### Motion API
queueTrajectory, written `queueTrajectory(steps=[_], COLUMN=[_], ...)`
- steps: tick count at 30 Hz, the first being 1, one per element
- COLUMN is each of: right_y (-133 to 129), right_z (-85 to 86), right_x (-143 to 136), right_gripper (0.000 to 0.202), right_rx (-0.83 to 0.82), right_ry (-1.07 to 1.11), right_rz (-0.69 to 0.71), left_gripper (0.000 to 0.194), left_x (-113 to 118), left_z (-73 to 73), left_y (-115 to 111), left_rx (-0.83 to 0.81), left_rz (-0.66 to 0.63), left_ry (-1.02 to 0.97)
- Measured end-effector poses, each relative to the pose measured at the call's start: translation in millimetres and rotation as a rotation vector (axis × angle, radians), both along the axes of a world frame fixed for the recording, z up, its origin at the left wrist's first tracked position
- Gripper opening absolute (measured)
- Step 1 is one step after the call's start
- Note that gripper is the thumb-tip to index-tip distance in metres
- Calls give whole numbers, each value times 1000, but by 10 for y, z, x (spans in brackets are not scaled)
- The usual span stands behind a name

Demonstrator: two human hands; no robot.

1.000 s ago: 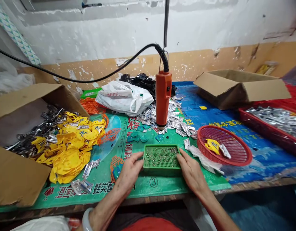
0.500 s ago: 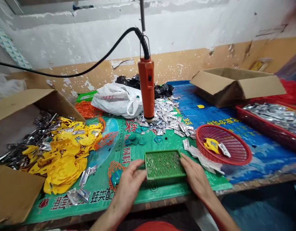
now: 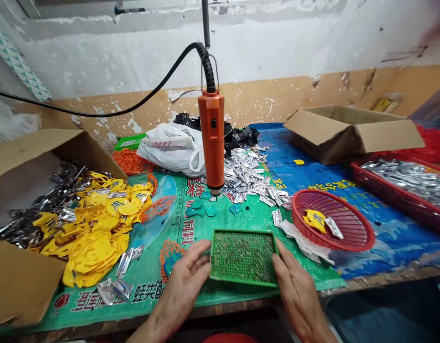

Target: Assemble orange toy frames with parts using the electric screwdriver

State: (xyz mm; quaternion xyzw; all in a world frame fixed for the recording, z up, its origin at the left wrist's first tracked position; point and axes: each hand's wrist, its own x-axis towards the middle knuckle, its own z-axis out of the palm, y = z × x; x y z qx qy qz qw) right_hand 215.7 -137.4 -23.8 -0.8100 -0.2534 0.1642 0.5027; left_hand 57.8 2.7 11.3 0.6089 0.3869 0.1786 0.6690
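Observation:
A green perforated tray (image 3: 243, 256) full of small metal screws is held at the table's front edge, tilted up toward me. My left hand (image 3: 184, 286) grips its left side, and my right hand (image 3: 294, 290) grips its right side. An orange electric screwdriver (image 3: 211, 143) hangs on a black cable above the table, behind the tray and apart from both hands.
An open cardboard box (image 3: 23, 190) with yellow plastic pieces (image 3: 94, 228) and metal parts lies at the left. A red round basket (image 3: 332, 226) sits to the right, a red crate (image 3: 405, 186) and another cardboard box (image 3: 352, 131) beyond it. Silver packets (image 3: 246, 174) and a white bag (image 3: 173, 147) lie behind.
Both hands have lifted the green tray off the mat and tipped it toward me. The view has shifted, so the hanging screwdriver now appears further left.

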Motion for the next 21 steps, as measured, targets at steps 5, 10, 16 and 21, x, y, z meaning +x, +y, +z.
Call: queueTrajectory(steps=[5,10,16,21], right_y=[37,-17,-1,9], right_z=[-5,35,31,22], right_x=[45,52,9,19], right_gripper=[68,64,64,62], right_rx=[-14,-31,-31,-38], right_ry=[19,41,-2,-43], right_rz=[19,25,38,23], left_gripper=[46,47,44,47], left_x=[23,-17,36,35], left_z=[70,-6,151,230], left_y=[106,94,38,48], left_rx=[46,42,75,117], left_rz=[-41,-46,-4,-17], left_ry=[-6,46,68,47])
